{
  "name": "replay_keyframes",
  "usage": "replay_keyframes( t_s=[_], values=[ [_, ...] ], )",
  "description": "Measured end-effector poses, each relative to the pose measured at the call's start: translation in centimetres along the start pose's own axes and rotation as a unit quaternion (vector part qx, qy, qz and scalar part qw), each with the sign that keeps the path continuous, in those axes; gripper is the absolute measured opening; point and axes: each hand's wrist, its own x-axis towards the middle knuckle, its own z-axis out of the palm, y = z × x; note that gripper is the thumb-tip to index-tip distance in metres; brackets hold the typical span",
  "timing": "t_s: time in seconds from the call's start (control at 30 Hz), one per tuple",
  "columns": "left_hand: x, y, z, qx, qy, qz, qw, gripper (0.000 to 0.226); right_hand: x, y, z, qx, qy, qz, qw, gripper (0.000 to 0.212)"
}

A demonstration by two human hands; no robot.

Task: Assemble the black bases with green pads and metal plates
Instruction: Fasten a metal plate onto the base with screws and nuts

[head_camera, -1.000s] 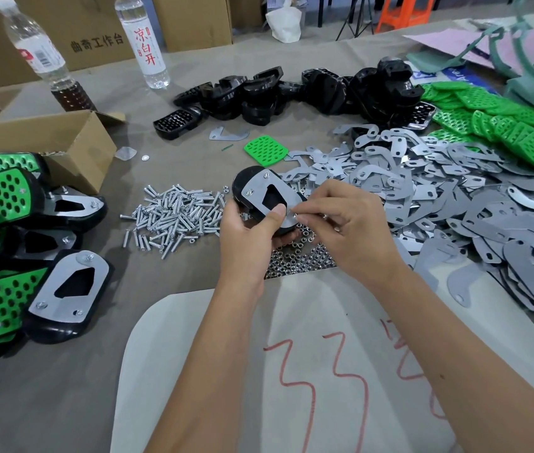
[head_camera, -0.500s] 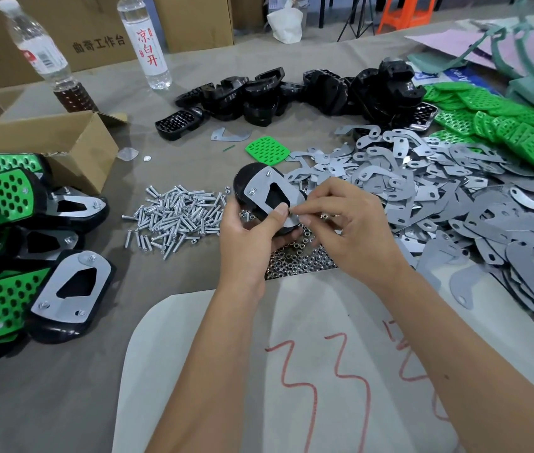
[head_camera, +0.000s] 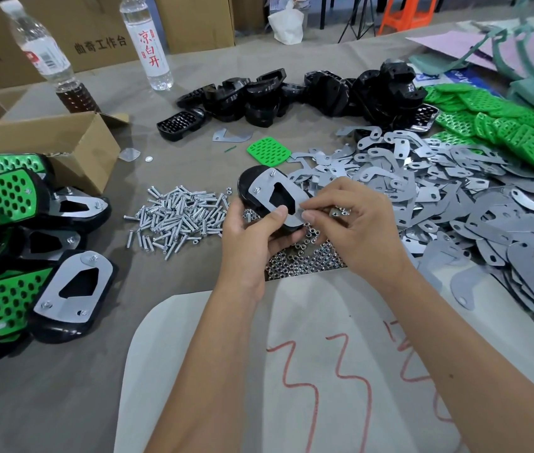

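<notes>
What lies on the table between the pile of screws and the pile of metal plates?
In the head view, the left hand holds a black base there, above a heap of small nuts; the right hand pinches at its plate.

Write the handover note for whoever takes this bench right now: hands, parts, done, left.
Left hand grips the black base, thumb pressing its metal plate. Right hand pinches at the plate's near end; what it pinches is hidden.
Supplies: screws, nuts, loose plates, green pads, bare bases.
Done: two far plate screws in; finished units stacked left.
Left: fasten the near end, then do the remaining bases.
</notes>
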Motion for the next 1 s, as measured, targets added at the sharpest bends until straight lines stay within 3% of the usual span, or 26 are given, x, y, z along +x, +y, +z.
replay_keyframes(
  t_s=[0.2,0.5,0.6,0.7,0.77,0.87,0.9,1.0],
  values=[
    [-0.08,-0.03,0.19,0.008,0.019,0.006,1.0,0.039,0.12,0.11,-0.03,0.009,-0.002,0.025,1.0,0.008],
    [-0.18,-0.17,0.27,0.014,0.017,0.011,1.0,0.033,0.01,-0.17,0.29,-0.05,0.041,-0.027,0.998,0.02],
    [-0.2,0.01,0.32,-0.004,0.028,0.003,1.0,0.037,-0.04,-0.01,0.15,-0.064,0.026,-0.041,0.997,0.011],
    [-0.2,0.17,0.32,-0.022,0.04,-0.004,0.999,0.04,-0.19,-0.24,0.34,-0.063,0.008,-0.044,0.997,0.018],
    [-0.17,0.25,0.32,-0.04,0.049,-0.007,0.998,0.038,-0.36,-0.29,0.27,-0.03,-0.015,-0.04,0.999,0.006],
    [0.02,0.36,0.21,-0.065,0.07,-0.018,0.995,0.038,-0.28,-0.03,-0.06,-0.018,0.021,-0.031,0.999,0.043],
    [0.08,0.37,0.18,-0.068,0.072,-0.019,0.995,0.037,-0.27,-0.04,-0.16,-0.017,0.033,-0.027,0.999,0.046],
    [0.08,0.22,0.24,-0.062,0.067,-0.019,0.996,0.037,-0.59,-0.52,-0.19,0.031,-0.011,0.009,0.999,0.017]
  ],
)
